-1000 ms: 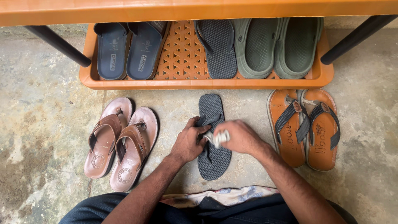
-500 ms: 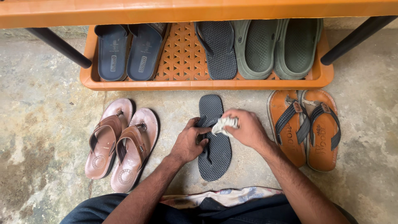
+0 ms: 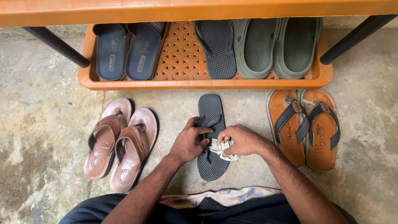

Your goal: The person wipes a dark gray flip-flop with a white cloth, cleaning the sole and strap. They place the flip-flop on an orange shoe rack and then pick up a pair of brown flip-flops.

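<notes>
On the stained concrete floor (image 3: 45,124), at the left, lies a pair of pinkish-brown sandals (image 3: 120,143) with brown straps, side by side, toes pointing up the picture. Right of them, in the middle, lies a single dark grey flip-flop (image 3: 210,108), its textured sole upward and its toe end close to the rack. The left hand (image 3: 188,143) presses on the flip-flop, its fingers curled around the strap where it meets the sole. The right hand (image 3: 242,140) is clenched on a crumpled whitish cloth (image 3: 220,149), which is pressed against the sole just beside the strap. Further right, a pair of orange sandals (image 3: 304,126) with dark grey straps rests on the floor, the two touching.

Above all this, an orange plastic shoe rack (image 3: 182,85) with a lattice bottom carries, from left to right: two dark blue slippers (image 3: 126,52), a bare stretch of lattice, one dark grey flip-flop matching the one on the floor (image 3: 217,47), and two dull green clogs (image 3: 275,45). Black legs (image 3: 58,45) slant down at both sides.
</notes>
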